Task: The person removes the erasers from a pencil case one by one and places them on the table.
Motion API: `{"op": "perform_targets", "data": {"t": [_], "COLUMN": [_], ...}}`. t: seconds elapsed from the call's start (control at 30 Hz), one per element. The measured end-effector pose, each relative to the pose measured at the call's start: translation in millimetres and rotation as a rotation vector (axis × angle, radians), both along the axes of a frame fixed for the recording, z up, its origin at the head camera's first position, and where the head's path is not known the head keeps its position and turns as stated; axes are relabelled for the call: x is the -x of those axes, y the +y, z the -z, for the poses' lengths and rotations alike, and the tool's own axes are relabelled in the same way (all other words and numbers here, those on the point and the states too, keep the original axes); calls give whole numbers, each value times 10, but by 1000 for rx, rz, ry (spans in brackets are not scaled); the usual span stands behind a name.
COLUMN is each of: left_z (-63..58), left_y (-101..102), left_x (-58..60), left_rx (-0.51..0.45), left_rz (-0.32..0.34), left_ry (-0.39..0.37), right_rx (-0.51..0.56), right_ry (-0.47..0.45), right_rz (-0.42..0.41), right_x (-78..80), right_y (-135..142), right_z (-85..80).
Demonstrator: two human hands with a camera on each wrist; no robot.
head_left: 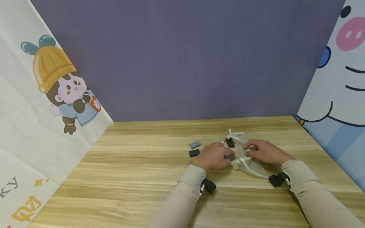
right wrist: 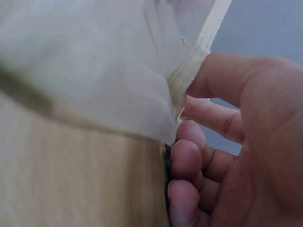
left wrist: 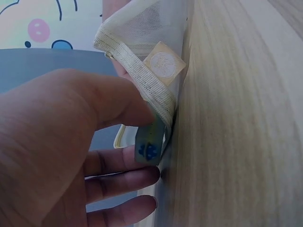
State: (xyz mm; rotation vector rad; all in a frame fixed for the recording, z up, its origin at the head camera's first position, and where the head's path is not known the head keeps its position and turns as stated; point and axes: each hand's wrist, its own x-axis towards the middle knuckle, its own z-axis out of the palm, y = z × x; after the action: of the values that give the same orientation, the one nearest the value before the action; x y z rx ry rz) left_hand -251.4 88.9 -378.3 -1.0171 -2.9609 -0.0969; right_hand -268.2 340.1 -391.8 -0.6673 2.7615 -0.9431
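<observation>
A white mesh bag [head_left: 253, 167] with a cream hem lies on the wooden table, its mouth towards my left hand. My left hand [head_left: 213, 156] pinches a grey rectangular tile [left wrist: 148, 147] between thumb and fingers, right at the hem. Blue marks show on the tile's face in the left wrist view. My right hand [head_left: 266, 153] pinches the hem, its other fingers curled, and holds the mouth up. A light wooden square piece [left wrist: 165, 63] with a round pale mark shows through the mesh. Beyond the left fingertips lies a black tile [head_left: 230, 142] by the bag's mouth.
Left of the bag, a blue-grey tile [head_left: 195, 145] and a dark tile [head_left: 194, 153] lie on the table [head_left: 137, 171]. A grey-purple panel [head_left: 182, 63] stands along the back. Printed cloths hang at the left [head_left: 17, 95] and right [head_left: 336, 104].
</observation>
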Motion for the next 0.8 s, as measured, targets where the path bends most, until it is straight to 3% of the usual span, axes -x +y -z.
{"op": "perform_targets", "data": {"t": [0.8], "left_z": [-29], "left_y": [-21], "left_x": [-10], "left_rx": [-8], "left_rz": [-12], "left_ry": [5], "right_rx": [5], "right_ry": [13], "right_rz": [-2], "right_x": [-15], "right_y": [-2], "right_z": [-2]}}
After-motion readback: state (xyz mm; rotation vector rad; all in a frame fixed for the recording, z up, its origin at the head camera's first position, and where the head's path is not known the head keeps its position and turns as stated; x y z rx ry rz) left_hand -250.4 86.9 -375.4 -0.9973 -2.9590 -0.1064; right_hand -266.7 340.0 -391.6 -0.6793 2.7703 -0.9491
